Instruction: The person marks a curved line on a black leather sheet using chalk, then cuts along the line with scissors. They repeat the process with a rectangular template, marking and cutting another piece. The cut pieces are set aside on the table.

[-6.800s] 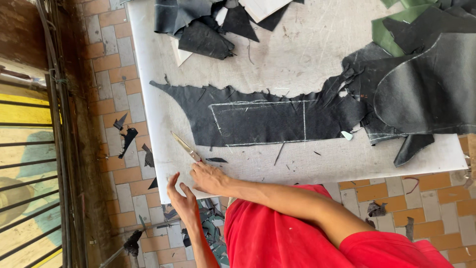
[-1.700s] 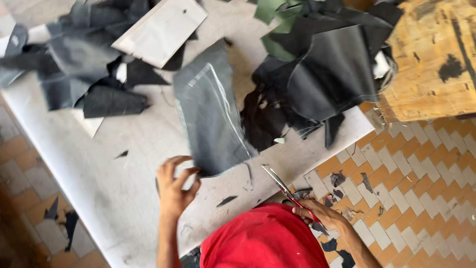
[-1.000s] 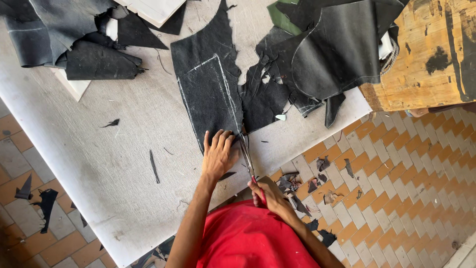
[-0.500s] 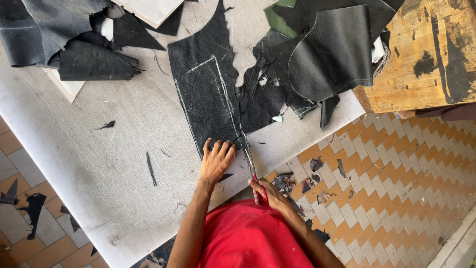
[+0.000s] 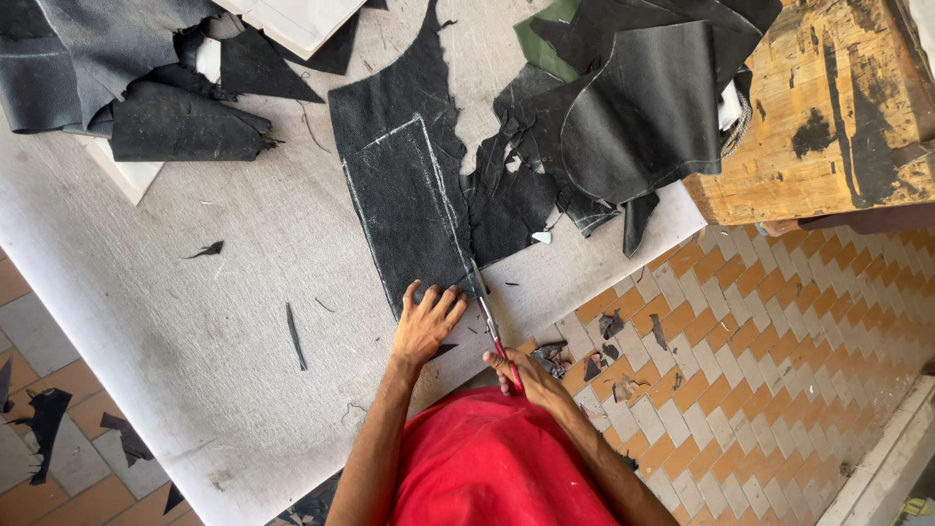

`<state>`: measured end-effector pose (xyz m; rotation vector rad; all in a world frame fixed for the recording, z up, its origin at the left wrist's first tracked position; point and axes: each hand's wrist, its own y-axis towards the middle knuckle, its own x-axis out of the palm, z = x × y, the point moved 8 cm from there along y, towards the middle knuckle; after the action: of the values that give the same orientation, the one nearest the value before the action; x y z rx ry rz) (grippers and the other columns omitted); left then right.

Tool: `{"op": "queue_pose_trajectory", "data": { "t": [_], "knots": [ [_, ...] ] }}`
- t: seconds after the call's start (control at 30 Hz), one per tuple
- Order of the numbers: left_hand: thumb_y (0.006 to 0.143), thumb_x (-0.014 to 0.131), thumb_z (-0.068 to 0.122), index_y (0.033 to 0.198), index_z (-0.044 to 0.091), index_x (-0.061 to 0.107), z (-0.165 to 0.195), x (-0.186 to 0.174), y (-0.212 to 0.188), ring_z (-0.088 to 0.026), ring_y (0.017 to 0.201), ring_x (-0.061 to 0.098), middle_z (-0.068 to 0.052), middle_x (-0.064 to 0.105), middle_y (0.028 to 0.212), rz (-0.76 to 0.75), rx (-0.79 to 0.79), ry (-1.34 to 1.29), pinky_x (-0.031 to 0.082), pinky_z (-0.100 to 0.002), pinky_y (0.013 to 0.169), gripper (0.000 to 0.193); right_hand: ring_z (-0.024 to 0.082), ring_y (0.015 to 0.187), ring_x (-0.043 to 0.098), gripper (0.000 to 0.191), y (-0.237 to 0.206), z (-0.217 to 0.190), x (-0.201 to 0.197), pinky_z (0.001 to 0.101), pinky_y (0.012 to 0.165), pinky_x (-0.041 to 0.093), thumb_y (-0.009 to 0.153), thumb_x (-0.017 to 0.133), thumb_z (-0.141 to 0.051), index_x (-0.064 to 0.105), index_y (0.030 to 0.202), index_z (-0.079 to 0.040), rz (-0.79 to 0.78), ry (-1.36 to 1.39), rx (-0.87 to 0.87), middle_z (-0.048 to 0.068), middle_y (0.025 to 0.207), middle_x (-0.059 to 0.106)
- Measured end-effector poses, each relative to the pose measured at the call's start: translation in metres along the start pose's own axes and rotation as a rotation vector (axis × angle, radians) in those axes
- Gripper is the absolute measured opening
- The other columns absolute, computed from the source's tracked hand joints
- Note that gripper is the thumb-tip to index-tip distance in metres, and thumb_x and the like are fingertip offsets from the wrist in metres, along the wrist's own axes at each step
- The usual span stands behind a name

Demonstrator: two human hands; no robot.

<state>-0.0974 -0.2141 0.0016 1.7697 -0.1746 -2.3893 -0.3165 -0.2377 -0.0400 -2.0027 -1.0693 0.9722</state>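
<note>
In the head view, the left hand (image 5: 426, 323) had settled flat, fingers spread, on the near edge of the chalk-marked black sheet (image 5: 409, 205) on the counter (image 5: 195, 321). The right hand (image 5: 531, 378), gripping red-handled scissors (image 5: 492, 331), had brought the blades to the chalk line since a second earlier, suggesting the cut was starting.

The flat black leather piece (image 5: 409, 195) has white chalk lines. The thin metal scissors (image 5: 494, 331) have red handles. The tiled floor (image 5: 779, 331) is orange and cream. The wooden block (image 5: 828, 97) is yellow-brown.
</note>
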Motion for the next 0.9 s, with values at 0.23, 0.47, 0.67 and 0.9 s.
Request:
{"op": "queue_pose_trajectory", "data": {
  "t": [0.23,0.47,0.67,0.9],
  "knots": [
    [0.093,0.059,0.008,0.139,0.024,0.051,0.002,0.003,0.001,-0.020,0.135,0.046,0.006,0.045,0.151,-0.015,0.038,0.041,0.029,-0.058,0.121,0.049,0.013,0.055,0.063,0.071,0.009,-0.002,0.007,0.0305,0.053,0.058,0.077,0.054,-0.084,0.055,0.080,-0.013,0.009,0.129,0.008,-0.003,0.065,0.056],
    [0.094,0.059,0.010,0.137,0.024,0.052,0.003,0.006,0.001,-0.021,0.134,0.047,0.006,0.046,0.150,-0.043,0.044,0.038,0.029,-0.058,0.120,0.046,0.014,0.049,0.064,0.076,0.002,-0.011,0.007,0.0315,0.048,0.058,0.076,0.046,-0.088,0.056,0.071,-0.013,0.003,0.057,-0.038,-0.001,0.059,0.057],
    [0.095,0.060,0.008,0.138,0.025,0.050,0.003,0.003,0.002,-0.021,0.133,0.047,0.007,0.048,0.148,-0.010,0.039,0.039,0.029,-0.057,0.121,0.047,0.016,0.053,0.066,0.077,0.004,-0.024,0.006,0.0322,0.053,0.060,0.081,0.045,-0.088,0.056,0.073,-0.012,-0.037,0.116,-0.044,0.001,0.061,0.058],
    [0.090,0.061,0.006,0.138,0.025,0.050,0.000,0.001,0.000,-0.021,0.133,0.047,0.005,0.049,0.145,-0.013,0.020,0.001,0.029,-0.058,0.119,0.052,0.015,0.049,0.062,0.068,0.015,-0.053,-0.003,0.0303,0.046,0.056,0.083,0.055,-0.079,0.054,0.069,-0.012,0.044,0.101,-0.010,0.001,0.058,0.055]
  ]
}}
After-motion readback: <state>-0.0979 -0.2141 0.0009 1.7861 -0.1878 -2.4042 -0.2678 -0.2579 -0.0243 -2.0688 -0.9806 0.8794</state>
